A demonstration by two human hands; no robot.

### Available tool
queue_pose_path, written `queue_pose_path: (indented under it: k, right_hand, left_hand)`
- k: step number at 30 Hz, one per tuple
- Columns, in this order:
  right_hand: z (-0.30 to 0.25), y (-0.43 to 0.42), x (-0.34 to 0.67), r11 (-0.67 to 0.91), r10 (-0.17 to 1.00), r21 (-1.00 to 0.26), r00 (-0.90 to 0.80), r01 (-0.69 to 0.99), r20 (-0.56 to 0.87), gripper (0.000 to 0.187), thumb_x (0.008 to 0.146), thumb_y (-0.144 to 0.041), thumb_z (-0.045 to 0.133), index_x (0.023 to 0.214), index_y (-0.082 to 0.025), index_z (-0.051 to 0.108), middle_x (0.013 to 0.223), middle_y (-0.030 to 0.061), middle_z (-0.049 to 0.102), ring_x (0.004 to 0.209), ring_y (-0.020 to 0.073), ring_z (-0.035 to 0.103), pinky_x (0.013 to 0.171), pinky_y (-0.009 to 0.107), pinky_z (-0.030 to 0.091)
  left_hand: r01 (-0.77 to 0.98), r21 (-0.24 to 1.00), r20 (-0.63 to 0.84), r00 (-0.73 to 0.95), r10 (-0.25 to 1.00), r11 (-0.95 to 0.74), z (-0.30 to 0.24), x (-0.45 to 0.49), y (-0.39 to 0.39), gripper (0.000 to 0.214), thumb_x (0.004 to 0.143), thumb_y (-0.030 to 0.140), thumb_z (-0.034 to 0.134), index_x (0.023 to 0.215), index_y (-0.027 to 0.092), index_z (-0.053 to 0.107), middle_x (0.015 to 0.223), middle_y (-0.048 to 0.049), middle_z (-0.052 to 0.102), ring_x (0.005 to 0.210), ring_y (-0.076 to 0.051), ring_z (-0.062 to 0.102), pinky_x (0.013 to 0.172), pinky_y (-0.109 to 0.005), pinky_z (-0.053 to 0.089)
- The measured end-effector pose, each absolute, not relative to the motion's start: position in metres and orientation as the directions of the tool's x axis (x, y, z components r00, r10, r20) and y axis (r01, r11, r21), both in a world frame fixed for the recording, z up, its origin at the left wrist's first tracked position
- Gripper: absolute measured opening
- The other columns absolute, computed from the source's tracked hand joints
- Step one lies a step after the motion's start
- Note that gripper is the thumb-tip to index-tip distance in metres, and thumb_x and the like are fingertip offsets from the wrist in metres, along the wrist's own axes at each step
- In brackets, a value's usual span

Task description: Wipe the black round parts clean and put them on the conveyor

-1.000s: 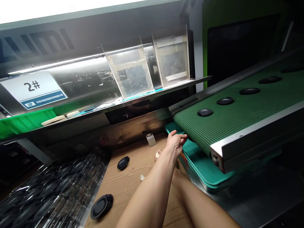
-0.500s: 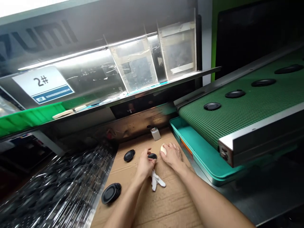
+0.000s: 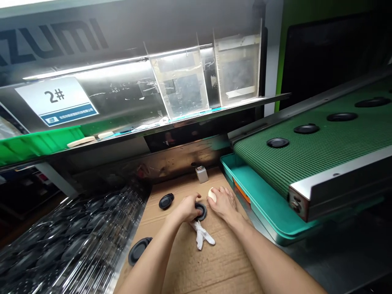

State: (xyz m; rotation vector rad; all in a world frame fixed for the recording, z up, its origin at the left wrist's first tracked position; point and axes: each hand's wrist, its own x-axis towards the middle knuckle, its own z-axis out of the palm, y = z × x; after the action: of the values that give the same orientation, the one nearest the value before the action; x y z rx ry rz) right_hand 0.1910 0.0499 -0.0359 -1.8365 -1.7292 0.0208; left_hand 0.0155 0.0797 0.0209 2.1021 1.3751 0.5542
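My left hand (image 3: pixel 189 208) is closed on a round black disc-shaped part (image 3: pixel 201 211), thumb and fingers at its rim, just above the cardboard (image 3: pixel 226 253). In my right hand (image 3: pixel 224 202) is a pale cream round pad (image 3: pixel 212 195), gripped at its edge close to the cardboard. A white cloth glove (image 3: pixel 202 237) lies crumpled below the left hand. Another black disc part (image 3: pixel 166 201) rests to the left, and a stack of black disc parts (image 3: pixel 139 251) sits lower left, partly hidden by my left forearm.
A small white bottle (image 3: pixel 201 173) stands at the cardboard's far end. At right, a teal tray (image 3: pixel 266 216) sits under a green conveyor belt (image 3: pixel 306 163) carrying several black parts. Plastic-covered black parts (image 3: pixel 76 245) fill the left side. A metal shelf (image 3: pixel 183 122) overhangs the back.
The black disc in my left hand has turned from nearly edge-on to facing me and come slightly nearer. My right hand stays almost in place on the pad. The view has shifted slightly.
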Motion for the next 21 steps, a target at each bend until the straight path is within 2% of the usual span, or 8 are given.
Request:
queue_pose_path:
  k: [3, 6, 8, 10, 13, 16, 19, 21]
  right_hand:
    - [-0.035, 0.049, 0.191, 0.037, 0.912, -0.434, 0.147, 0.9, 0.384, 0.033, 0.085, -0.047, 0.049, 0.106, -0.024, 0.061, 0.1, 0.0076, 0.057, 0.101, 0.0236, 0.048, 0.087, 0.034, 0.032]
    - [-0.035, 0.05, 0.192, 0.037, 0.914, -0.429, 0.143, 0.903, 0.38, 0.028, 0.084, -0.041, 0.051, 0.102, -0.024, 0.063, 0.098, 0.0074, 0.058, 0.099, 0.0238, 0.049, 0.085, 0.034, 0.034]
    - [-0.033, 0.05, 0.189, 0.054, 0.905, -0.453, 0.148, 0.89, 0.398, 0.026, 0.084, -0.037, 0.051, 0.102, -0.023, 0.064, 0.096, 0.0072, 0.059, 0.097, 0.0232, 0.05, 0.085, 0.034, 0.035]
    - [-0.028, 0.047, 0.181, 0.119, 0.877, -0.514, 0.152, 0.849, 0.455, 0.029, 0.084, -0.036, 0.052, 0.106, -0.022, 0.063, 0.097, 0.0071, 0.06, 0.097, 0.0223, 0.052, 0.087, 0.033, 0.038]
    - [-0.017, 0.036, 0.157, 0.3, 0.824, -0.604, 0.118, 0.738, 0.553, 0.033, 0.085, -0.038, 0.052, 0.111, -0.021, 0.062, 0.103, 0.0071, 0.062, 0.099, 0.0205, 0.055, 0.089, 0.031, 0.041]
    - [-0.008, 0.02, 0.133, 0.438, 0.802, -0.619, 0.027, 0.652, 0.596, 0.034, 0.086, -0.04, 0.052, 0.113, -0.022, 0.061, 0.105, 0.0066, 0.063, 0.1, 0.0199, 0.057, 0.088, 0.031, 0.045]
    - [-0.006, 0.013, 0.123, 0.452, 0.799, -0.593, -0.007, 0.666, 0.602, 0.034, 0.084, -0.039, 0.055, 0.114, -0.023, 0.061, 0.106, 0.007, 0.062, 0.1, 0.0207, 0.057, 0.088, 0.032, 0.046]
    - [-0.008, 0.014, 0.123, 0.431, 0.797, -0.577, 0.007, 0.694, 0.604, 0.035, 0.084, -0.038, 0.056, 0.115, -0.023, 0.061, 0.107, 0.0077, 0.061, 0.101, 0.0213, 0.056, 0.09, 0.033, 0.046]
  left_hand:
    - [0.584, 0.783, 0.047, 0.288, 0.956, -0.214, 0.022, 0.002, 0.07, 0.03, 0.066, 0.024, 0.069, 0.095, 0.02, 0.069, 0.078, -0.0046, 0.069, 0.072, -0.021, 0.064, 0.07, -0.03, 0.048]
    - [0.119, 0.992, -0.044, 0.09, 0.995, 0.033, 0.013, -0.02, 0.055, 0.026, 0.072, 0.03, 0.07, 0.094, 0.019, 0.064, 0.084, -0.0034, 0.067, 0.065, -0.014, 0.062, 0.061, -0.027, 0.05]
    - [-0.244, 0.963, -0.112, 0.029, 0.993, 0.116, 0.003, -0.032, 0.045, 0.026, 0.071, 0.023, 0.072, 0.094, 0.019, 0.06, 0.091, -0.0028, 0.067, 0.072, -0.012, 0.064, 0.068, -0.027, 0.054]
    - [-0.438, 0.89, -0.127, 0.023, 0.992, 0.124, -0.007, -0.037, 0.037, 0.025, 0.07, 0.015, 0.073, 0.091, 0.017, 0.059, 0.096, -0.0046, 0.067, 0.082, -0.014, 0.065, 0.079, -0.03, 0.055]
    - [-0.523, 0.844, -0.104, 0.05, 0.993, 0.114, -0.015, -0.033, 0.031, 0.026, 0.07, 0.012, 0.073, 0.091, 0.015, 0.059, 0.097, -0.0075, 0.067, 0.089, -0.016, 0.065, 0.084, -0.032, 0.055]
    - [-0.59, 0.8, -0.074, 0.081, 0.994, 0.108, -0.017, -0.025, 0.029, 0.037, 0.07, 0.011, 0.073, 0.103, 0.019, 0.057, 0.098, -0.0055, 0.067, 0.087, -0.015, 0.065, 0.081, -0.031, 0.055]
    - [-0.639, 0.746, -0.062, 0.213, 0.975, 0.187, -0.015, -0.021, 0.026, 0.048, 0.072, 0.008, 0.069, 0.115, 0.023, 0.055, 0.102, -0.0042, 0.067, 0.087, -0.013, 0.065, 0.084, -0.03, 0.054]
    - [-0.669, 0.685, -0.069, 0.333, 0.94, 0.287, -0.013, -0.021, 0.023, 0.036, 0.076, 0.013, 0.064, 0.111, 0.02, 0.059, 0.103, -0.0062, 0.067, 0.09, -0.015, 0.064, 0.089, -0.032, 0.052]
